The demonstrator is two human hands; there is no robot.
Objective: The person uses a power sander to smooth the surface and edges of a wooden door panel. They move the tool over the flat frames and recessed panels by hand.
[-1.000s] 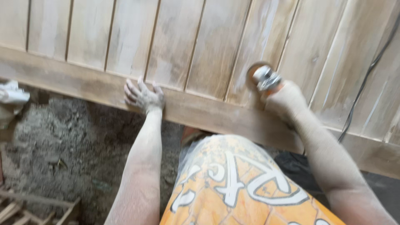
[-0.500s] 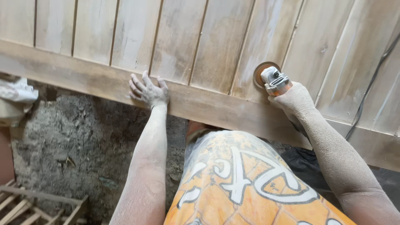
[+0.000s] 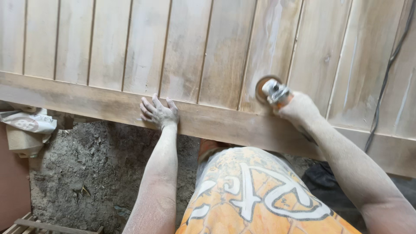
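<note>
Sander (image 3: 272, 90) near rail edge (image 3: 86, 102) — boards open.

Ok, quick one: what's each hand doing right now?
Left hand: open, fingers spread, pressed flat on the wooden panel along its bottom rail.
Right hand: closed around the angle grinder, disc against the boards.

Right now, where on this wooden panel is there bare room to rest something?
The slats left of the left hand lie bare, as does the rail below them. It is crowded where the right hand holds the sander, and a cable crosses the right slats.
</note>
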